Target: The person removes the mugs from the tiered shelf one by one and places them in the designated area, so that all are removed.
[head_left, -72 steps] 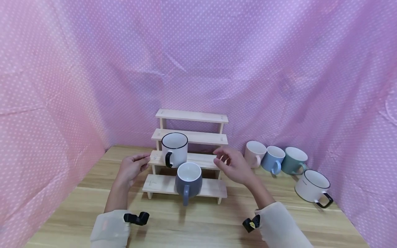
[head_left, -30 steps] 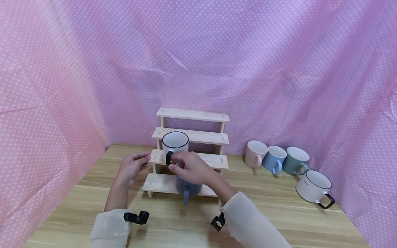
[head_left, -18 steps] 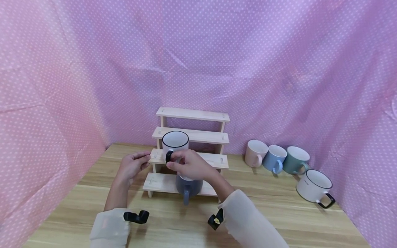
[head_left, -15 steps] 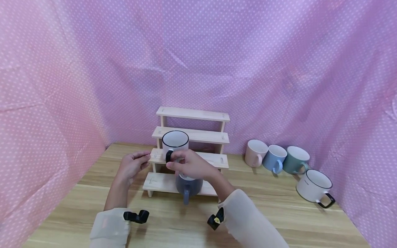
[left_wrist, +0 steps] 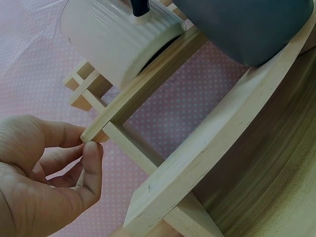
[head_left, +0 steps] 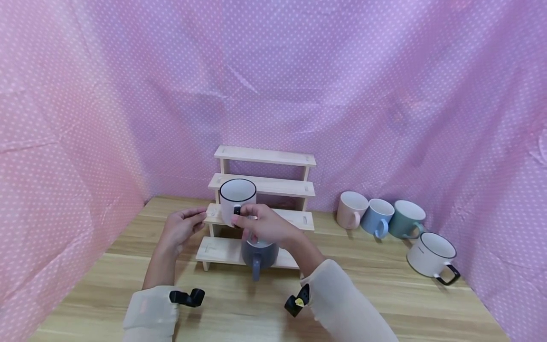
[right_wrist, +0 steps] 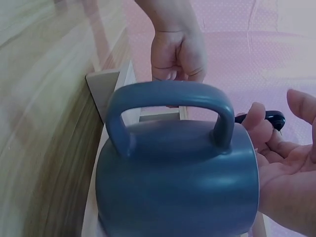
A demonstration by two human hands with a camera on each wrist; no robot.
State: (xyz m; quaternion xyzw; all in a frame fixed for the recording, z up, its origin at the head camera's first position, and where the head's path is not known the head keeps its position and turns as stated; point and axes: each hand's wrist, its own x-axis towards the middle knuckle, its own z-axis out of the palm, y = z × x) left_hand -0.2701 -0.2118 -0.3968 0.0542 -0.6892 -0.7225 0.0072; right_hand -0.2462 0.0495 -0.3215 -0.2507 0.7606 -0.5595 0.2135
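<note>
A white mug (head_left: 228,203) with a black rim stands on the second-lowest step of a wooden tiered stand (head_left: 220,251). My right hand (head_left: 271,227) pinches the mug's black handle (head_left: 237,210) between thumb and fingers. My left hand (head_left: 181,232) pinches the left end of that same step, as the left wrist view shows, thumb below the board (left_wrist: 91,131). On the lowest step sits a grey-blue mug (head_left: 261,256), its handle facing me; my right hand passes over it and hides part of its rim. This mug (right_wrist: 182,182) fills much of the right wrist view.
To the right on the wood-grain table (head_left: 239,313) stand a pink mug (head_left: 349,213), a light blue mug (head_left: 373,221), a green mug (head_left: 403,223) and another white mug (head_left: 427,259) with a black handle. Pink dotted cloth (head_left: 273,85) surrounds the table.
My right hand has come in from the right of the stand to the white mug's handle. The mug has turned, its handle swinging rightward, and shifted slightly left. My left hand stays put.
</note>
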